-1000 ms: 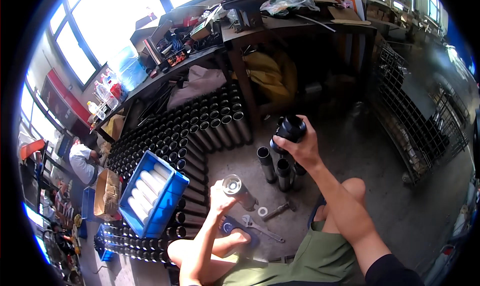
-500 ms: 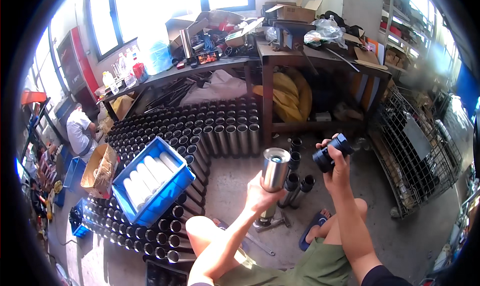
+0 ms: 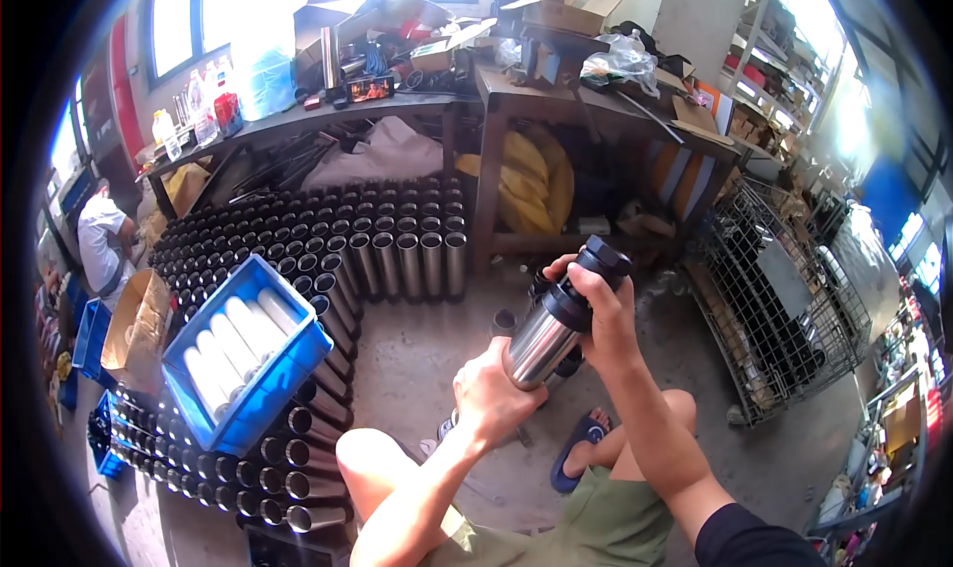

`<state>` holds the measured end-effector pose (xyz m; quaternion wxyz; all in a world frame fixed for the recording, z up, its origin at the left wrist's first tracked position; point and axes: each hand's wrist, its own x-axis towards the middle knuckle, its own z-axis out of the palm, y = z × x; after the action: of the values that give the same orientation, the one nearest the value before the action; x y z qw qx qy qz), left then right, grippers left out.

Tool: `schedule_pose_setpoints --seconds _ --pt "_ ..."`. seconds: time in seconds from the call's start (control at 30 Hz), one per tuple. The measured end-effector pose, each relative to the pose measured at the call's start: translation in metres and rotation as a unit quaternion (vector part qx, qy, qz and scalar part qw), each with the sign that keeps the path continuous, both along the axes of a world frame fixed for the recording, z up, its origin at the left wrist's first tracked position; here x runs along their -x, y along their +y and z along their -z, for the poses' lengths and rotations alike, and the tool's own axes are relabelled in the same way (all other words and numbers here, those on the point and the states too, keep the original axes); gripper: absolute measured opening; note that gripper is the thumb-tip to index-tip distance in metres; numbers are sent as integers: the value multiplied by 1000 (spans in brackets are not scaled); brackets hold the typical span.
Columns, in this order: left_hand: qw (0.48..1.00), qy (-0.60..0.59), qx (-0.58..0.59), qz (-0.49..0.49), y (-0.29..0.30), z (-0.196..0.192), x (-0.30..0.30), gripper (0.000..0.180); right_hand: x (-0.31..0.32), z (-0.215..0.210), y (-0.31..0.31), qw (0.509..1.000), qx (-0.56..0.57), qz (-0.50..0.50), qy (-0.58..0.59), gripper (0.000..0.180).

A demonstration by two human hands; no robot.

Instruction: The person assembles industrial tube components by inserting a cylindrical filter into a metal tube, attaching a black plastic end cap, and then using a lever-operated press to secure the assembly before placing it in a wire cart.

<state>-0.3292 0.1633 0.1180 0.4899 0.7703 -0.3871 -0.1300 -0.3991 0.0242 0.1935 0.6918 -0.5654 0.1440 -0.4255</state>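
My left hand [image 3: 491,393] is wrapped round the lower end of a shiny steel cylinder [image 3: 541,349], which leans up toward the right. At its upper end sits a black threaded-looking cap [image 3: 604,259], and my right hand [image 3: 611,319] has its fingers closed round that cap. Cap and cylinder meet end to end; whether the threads are engaged is hidden by my fingers. Behind and below them, a few dark-topped tubes [image 3: 503,322] stand on the floor, partly covered by my hands.
A blue crate [image 3: 288,376] of white cylinders rests on the left over rows of upright steel tubes [image 3: 407,259]. Ahead is a cluttered workbench [image 3: 516,92]. A wire cage [image 3: 784,284] stands at right, a cardboard box [image 3: 134,334] and a person in white [image 3: 102,239] at far left.
My right hand has brought the black cap left onto the cylinder's top. The cylinder, upright before, now tilts toward the right. The whole view has shifted, so surroundings appear farther left.
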Motion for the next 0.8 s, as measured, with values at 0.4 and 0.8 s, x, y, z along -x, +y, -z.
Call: schedule_pose_setpoints --seconds 0.4,0.8 --pt "825 367 58 426 10 -5 -10 62 2 5 -38 897 26 -404 -176 64" --pt "990 136 -1 -24 -3 6 13 57 -11 -2 12 963 143 104 202 48"
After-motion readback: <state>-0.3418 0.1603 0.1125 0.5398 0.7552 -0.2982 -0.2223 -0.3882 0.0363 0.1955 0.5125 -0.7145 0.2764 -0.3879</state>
